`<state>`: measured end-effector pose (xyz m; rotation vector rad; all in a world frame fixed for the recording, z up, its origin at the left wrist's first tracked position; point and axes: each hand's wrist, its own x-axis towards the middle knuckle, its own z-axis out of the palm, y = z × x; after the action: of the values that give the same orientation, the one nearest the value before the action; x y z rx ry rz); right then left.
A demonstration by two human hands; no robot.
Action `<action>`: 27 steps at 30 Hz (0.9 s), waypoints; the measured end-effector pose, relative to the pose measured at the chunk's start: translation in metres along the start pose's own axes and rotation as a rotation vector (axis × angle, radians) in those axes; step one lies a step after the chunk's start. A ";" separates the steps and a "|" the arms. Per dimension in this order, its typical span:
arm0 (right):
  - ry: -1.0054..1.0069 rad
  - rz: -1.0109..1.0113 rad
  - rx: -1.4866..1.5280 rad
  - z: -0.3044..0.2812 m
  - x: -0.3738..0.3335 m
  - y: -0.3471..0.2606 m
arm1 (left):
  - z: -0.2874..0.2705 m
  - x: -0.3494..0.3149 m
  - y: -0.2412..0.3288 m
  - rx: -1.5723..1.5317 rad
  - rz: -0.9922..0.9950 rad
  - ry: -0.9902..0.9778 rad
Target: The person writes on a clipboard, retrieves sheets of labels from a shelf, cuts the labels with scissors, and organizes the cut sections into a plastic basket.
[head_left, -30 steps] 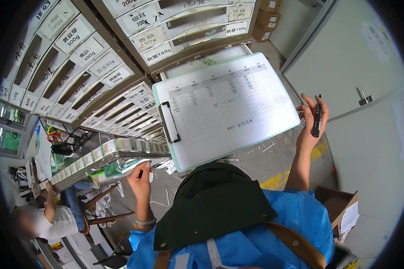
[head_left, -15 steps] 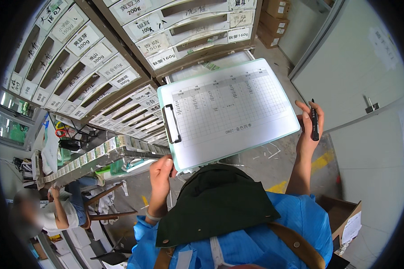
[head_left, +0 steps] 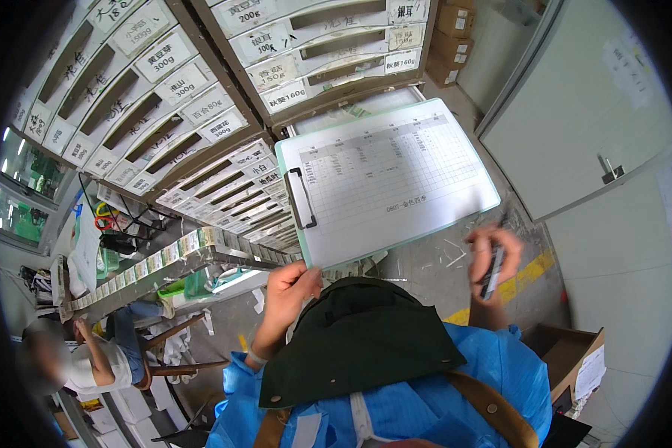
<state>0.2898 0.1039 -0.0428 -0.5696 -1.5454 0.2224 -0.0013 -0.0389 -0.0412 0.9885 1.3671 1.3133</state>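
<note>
1. The room's grey floor (head_left: 425, 276), with yellow striping and scattered paper scraps, spreads beneath everything; on the right is a large pale door (head_left: 597, 127).
2. Tall cabinets of labelled white drawers (head_left: 336, 56) fill the upper left and centre. At far left, a seated co-worker in a white top (head_left: 101, 366) is well apart from the clipboard.
3. The mint-edged clipboard (head_left: 282, 153) lies ahead of the person, its far side above a pulled-out drawer (head_left: 336, 119) and its near side out over the floor. What supports it is mostly hidden; if that near side is poorly supported, a downward press there could tip it.
4. A gridded sheet (head_left: 425, 164) covers the board, with the metal clip (head_left: 301, 198) along its left side. The opposite side looks unclipped, so a brushing hand might lift or crease it.
5. The left hand (head_left: 287, 295) is at the clipboard's near left corner, fingers curled; whether they pinch the edge, I cannot tell. A slack hold there could let the board swivel.
6. The right hand (head_left: 496, 250), blurred and off the board, has its fingers closed around a black marker (head_left: 490, 278). A loose grip could drop it; a careless sweep might smudge the paper.
</note>
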 end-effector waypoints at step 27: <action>-0.343 -0.328 -0.090 0.068 0.018 -0.052 | -0.040 -0.031 -0.049 -0.021 -0.167 0.079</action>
<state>0.2130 0.0825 -0.0073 -0.3499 -1.9629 -0.0027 -0.0308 -0.0820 -0.0888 0.7973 1.4606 1.2490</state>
